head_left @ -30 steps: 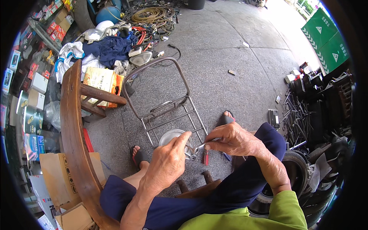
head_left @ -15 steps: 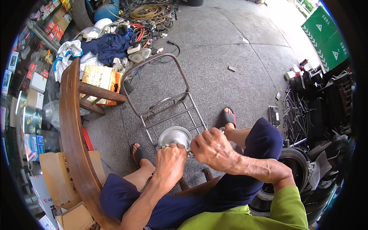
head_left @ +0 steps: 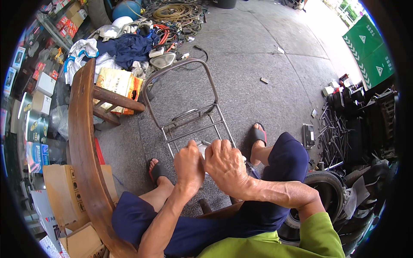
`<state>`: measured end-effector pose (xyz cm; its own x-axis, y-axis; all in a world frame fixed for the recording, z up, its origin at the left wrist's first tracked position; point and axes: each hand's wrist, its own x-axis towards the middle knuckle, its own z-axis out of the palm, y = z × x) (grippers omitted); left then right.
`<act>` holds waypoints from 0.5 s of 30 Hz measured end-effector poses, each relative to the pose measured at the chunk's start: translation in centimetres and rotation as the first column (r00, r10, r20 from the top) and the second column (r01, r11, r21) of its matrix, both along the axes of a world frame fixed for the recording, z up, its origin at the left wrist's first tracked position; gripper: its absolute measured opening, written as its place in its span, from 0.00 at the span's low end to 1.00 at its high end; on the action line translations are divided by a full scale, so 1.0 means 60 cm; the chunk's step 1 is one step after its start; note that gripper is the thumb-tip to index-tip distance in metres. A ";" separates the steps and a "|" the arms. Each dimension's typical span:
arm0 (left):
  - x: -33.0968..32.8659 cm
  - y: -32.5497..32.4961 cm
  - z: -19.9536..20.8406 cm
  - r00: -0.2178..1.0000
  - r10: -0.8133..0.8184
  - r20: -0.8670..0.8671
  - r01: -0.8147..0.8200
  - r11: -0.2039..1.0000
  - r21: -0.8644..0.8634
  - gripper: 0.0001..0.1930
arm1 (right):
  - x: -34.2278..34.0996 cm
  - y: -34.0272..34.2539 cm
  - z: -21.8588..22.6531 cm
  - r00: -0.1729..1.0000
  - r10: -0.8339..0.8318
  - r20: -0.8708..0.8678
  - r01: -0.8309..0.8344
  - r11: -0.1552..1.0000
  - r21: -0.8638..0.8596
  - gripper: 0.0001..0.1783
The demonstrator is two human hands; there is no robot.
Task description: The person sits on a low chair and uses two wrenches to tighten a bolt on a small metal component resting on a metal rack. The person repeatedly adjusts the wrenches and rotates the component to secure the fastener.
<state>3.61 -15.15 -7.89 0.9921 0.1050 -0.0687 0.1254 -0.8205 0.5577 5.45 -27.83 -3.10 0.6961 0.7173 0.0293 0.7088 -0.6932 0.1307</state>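
The navy-trousered left knee (head_left: 134, 211) is set wide, probably to leave room between the legs. The bare left hand (head_left: 188, 168) curls into a fist, knuckles up, its grip apparently pinching something. Past it, the brown-and-silver tubular metal frame (head_left: 190, 115) runs lengthwise away from the person, rounded end farthest and slanting slightly left. Between the fists, above the floor, peeps a bright silvery metal part (head_left: 201, 148); so much is covered that I cannot tell its long axis or which way it points. The bare right hand (head_left: 226, 167), fingers bent down, sits close against the left, likely so each steadies the other; its grip seems closed on that part too.
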 end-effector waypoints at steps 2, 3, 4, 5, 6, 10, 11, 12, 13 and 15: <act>0.012 0.009 -0.015 0.989 0.130 0.069 -0.121 0.986 -0.117 0.09 | 0.009 0.003 0.004 1.000 -0.009 -0.001 0.009 0.999 0.040 0.18; 0.017 0.013 -0.019 0.976 0.195 0.099 -0.175 0.968 -0.179 0.10 | 0.013 0.002 0.010 1.000 -0.020 -0.020 0.020 0.999 0.026 0.22; 0.019 0.018 -0.023 0.960 0.272 0.067 -0.222 0.885 -0.408 0.10 | 0.017 0.001 0.014 1.000 -0.016 -0.019 0.017 0.997 0.076 0.23; 0.024 0.019 -0.021 0.943 0.332 0.018 -0.251 0.748 -0.614 0.10 | 0.022 -0.003 0.017 1.000 -0.019 -0.018 0.021 0.992 0.124 0.24; 0.029 0.021 -0.019 0.925 0.377 -0.044 -0.267 0.564 -0.781 0.10 | 0.025 -0.006 0.018 1.000 -0.022 -0.016 0.024 0.985 0.172 0.25; 0.040 0.023 0.020 0.918 0.364 -0.157 -0.278 0.307 -0.910 0.09 | 0.027 -0.016 0.024 0.992 0.035 -0.123 0.002 0.957 0.289 0.26; 0.039 0.028 0.025 0.915 0.353 -0.196 -0.305 0.285 -0.909 0.09 | 0.028 -0.019 0.024 0.992 0.044 -0.121 -0.003 0.949 0.315 0.27; 0.038 0.032 0.032 0.916 0.351 -0.194 -0.303 0.290 -0.908 0.08 | 0.031 -0.022 0.024 0.991 0.052 -0.120 -0.009 0.940 0.340 0.27; 0.037 0.035 0.040 0.917 0.349 -0.192 -0.302 0.296 -0.906 0.08 | 0.034 -0.027 0.024 0.991 0.061 -0.118 -0.014 0.931 0.366 0.27; 0.038 0.042 0.039 0.930 0.327 -0.168 -0.278 0.326 -0.904 0.08 | 0.043 -0.039 0.027 0.995 0.053 -0.085 -0.018 0.927 0.373 0.28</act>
